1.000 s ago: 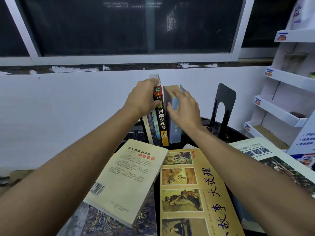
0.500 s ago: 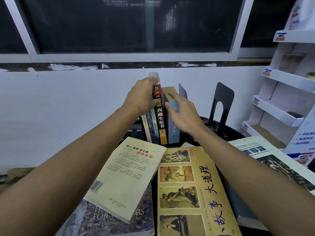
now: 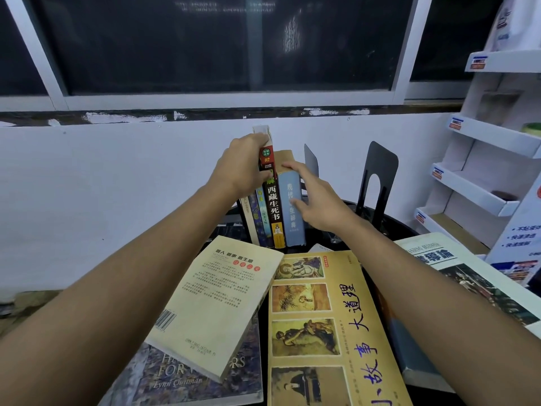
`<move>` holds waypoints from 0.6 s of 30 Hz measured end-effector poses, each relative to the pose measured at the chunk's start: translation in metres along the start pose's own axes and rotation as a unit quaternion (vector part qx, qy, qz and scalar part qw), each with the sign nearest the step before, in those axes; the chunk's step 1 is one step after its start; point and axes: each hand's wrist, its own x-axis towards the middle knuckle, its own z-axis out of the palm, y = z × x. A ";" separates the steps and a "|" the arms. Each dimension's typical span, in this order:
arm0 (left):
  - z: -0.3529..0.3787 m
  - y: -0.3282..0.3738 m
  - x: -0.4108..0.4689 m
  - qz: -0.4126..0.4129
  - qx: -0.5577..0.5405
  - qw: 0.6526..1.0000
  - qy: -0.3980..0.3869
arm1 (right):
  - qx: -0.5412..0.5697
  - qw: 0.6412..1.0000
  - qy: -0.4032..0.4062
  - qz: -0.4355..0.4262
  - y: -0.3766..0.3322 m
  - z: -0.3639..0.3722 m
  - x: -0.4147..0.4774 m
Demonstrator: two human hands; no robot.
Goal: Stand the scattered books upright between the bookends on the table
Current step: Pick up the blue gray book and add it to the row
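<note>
Nearest, cut off by the lower edge, a glossy yellow book (image 3: 336, 341) with four framed pictures and brushed characters lay flat. Left of it, a matte cream paperback (image 3: 216, 306) lay back cover up, barcode showing, tilted across a purple-patterned book (image 3: 187, 382) whose title it partly hid. At right a large white-covered book (image 3: 468, 273) lay over a grey-blue volume (image 3: 415, 364), both crossed by the right forearm. Beyond, on the dark round worktop (image 3: 407, 227), the upright row (image 3: 265, 221) of thin spines stood, ending in a red-and-black spine (image 3: 273, 200) and a pale blue cloth-textured book (image 3: 292, 212). The left hand (image 3: 243, 168) gripped the row's top, fingers curled over it, its thumb hidden. The right hand (image 3: 319, 200) lay spread against the blue book, fingers straight, thumb on the spine. A thin black metal bookend (image 3: 311, 159) showed only its rounded top behind that hand; a second bookend (image 3: 377, 183), arched with a cut-out, stood apart to the right. Any bookend left of the row could not be made out.
</note>
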 end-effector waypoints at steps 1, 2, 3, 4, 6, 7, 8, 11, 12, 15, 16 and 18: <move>0.000 0.000 0.000 0.000 -0.001 1.000 -0.001 | 0.002 1.000 -0.002 0.000 0.000 0.000 0.001; -0.001 0.000 -0.001 -0.001 -0.001 1.000 -0.001 | 0.002 1.000 -0.003 0.001 0.001 0.000 0.002; -0.001 -0.001 -0.001 -0.001 -0.001 1.000 0.000 | 0.002 1.000 -0.004 0.004 0.001 0.000 0.003; -0.001 -0.001 -0.001 -0.001 0.000 1.000 0.000 | 0.003 1.000 -0.005 0.007 0.002 0.001 0.004; -0.002 0.000 -0.002 0.000 -0.001 1.000 0.001 | 0.001 1.000 -0.005 0.009 0.001 0.001 0.004; -0.002 0.000 -0.003 0.001 -0.002 1.000 0.002 | -0.001 1.000 -0.005 0.008 0.000 0.000 0.004; -0.003 0.001 -0.004 0.002 -0.004 1.000 0.002 | -0.004 1.000 -0.006 0.007 -0.002 -0.001 0.004; -0.006 0.002 -0.007 0.001 -0.012 1.000 -0.003 | -0.016 1.000 -0.009 0.001 -0.006 -0.004 0.002; -0.007 0.003 -0.007 0.002 -0.014 1.000 -0.005 | -0.019 1.000 -0.011 0.000 -0.007 -0.005 0.000; -0.011 0.006 -0.011 0.011 -0.007 1.000 -0.001 | -0.011 1.000 -0.013 0.000 -0.011 -0.009 -0.005; -0.013 0.005 -0.014 0.014 -0.006 1.000 0.001 | -0.009 1.000 -0.012 -0.001 -0.012 -0.011 -0.008; -0.017 0.001 -0.021 0.022 -0.015 1.000 0.003 | -0.016 1.000 -0.011 -0.003 -0.014 -0.016 -0.014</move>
